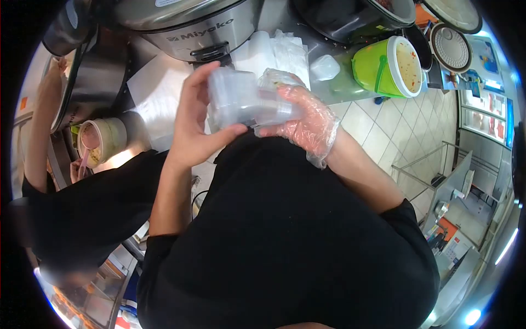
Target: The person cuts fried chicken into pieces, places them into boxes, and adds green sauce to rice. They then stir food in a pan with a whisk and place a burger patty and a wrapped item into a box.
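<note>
Clear plastic containers (233, 97), apparently nested in a stack, lie sideways between my hands in front of my chest. My left hand (189, 129) is bare and wraps the wider end, thumb underneath and fingers along the far side. At the narrower end, my right hand (309, 115) grips the stack through a thin clear plastic glove. Just beyond my hands, a white roll and crumpled clear plastic bags (287, 49) lie on the steel counter (350, 52). A small white translucent piece (325, 67) sits to the right of them.
A Miyako rice cooker (183, 41) stands ahead, with white paper sheets (156, 82) before it. At the right are a green bucket (370, 67) of food and a dark pot (339, 22). On the left, a co-worker's arm (44, 109) reaches past a white tub (112, 140) with a pink scoop (85, 159).
</note>
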The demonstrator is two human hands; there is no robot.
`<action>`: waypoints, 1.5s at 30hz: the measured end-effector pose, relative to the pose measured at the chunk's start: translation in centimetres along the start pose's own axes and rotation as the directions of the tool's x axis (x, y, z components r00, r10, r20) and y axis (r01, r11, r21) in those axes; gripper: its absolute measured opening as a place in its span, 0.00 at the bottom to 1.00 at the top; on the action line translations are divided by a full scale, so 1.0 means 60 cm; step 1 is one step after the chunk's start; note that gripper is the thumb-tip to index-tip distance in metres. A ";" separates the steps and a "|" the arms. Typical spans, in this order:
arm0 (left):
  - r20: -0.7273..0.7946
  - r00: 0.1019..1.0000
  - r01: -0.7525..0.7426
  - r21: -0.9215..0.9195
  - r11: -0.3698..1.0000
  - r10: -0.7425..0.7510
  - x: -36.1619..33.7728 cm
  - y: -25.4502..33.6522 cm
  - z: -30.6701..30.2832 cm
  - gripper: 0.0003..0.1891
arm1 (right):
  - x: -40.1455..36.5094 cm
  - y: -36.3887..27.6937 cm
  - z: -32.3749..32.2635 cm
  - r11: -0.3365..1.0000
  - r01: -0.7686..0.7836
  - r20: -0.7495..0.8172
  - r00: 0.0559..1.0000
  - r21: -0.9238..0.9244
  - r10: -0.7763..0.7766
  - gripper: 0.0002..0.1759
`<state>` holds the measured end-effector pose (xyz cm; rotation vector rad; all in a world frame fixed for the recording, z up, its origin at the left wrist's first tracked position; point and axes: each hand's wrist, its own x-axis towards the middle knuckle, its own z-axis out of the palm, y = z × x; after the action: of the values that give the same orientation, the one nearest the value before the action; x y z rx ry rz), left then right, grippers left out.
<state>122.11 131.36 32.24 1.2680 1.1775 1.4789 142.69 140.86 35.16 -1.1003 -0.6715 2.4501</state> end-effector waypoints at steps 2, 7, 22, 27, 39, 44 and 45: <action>-0.116 0.986 0.099 -0.170 0.980 -0.120 0.000 0.003 -0.001 0.49 | 0.023 -0.006 -0.060 0.991 -0.040 0.199 0.980 0.131 0.013 0.40; -0.182 0.966 0.224 0.214 0.951 -0.186 0.017 -0.092 0.022 0.46 | 0.022 -0.011 -0.235 0.888 -0.236 0.437 0.898 0.396 0.044 0.46; -0.117 0.978 0.168 0.930 0.327 -0.170 0.391 -0.435 0.288 0.52 | -0.085 -0.120 -0.478 0.751 -0.161 0.436 0.881 0.640 -0.182 0.46; -0.042 0.998 0.054 0.968 0.246 -0.054 0.338 -0.365 0.311 0.50 | -0.091 -0.136 -0.562 0.804 -0.136 0.380 0.918 0.579 -0.118 0.46; 0.219 0.922 0.122 0.617 0.778 -0.318 0.173 -0.073 0.492 0.46 | -0.046 -0.110 -0.480 0.951 -0.102 0.365 0.931 0.293 -0.012 0.39; 0.561 0.799 -0.127 0.507 0.853 -0.215 0.165 -0.075 0.441 0.53 | 0.038 0.033 -0.471 0.896 0.443 0.482 0.791 -0.029 -0.376 0.22; 0.569 0.757 -0.066 0.554 0.830 -0.320 0.170 -0.054 0.444 0.53 | 0.005 0.001 -0.453 0.974 0.208 0.443 0.868 0.084 -0.224 0.23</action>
<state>147.15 145.38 32.43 1.8391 1.1943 0.4778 163.34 148.31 19.15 -0.4039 -0.8323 2.5171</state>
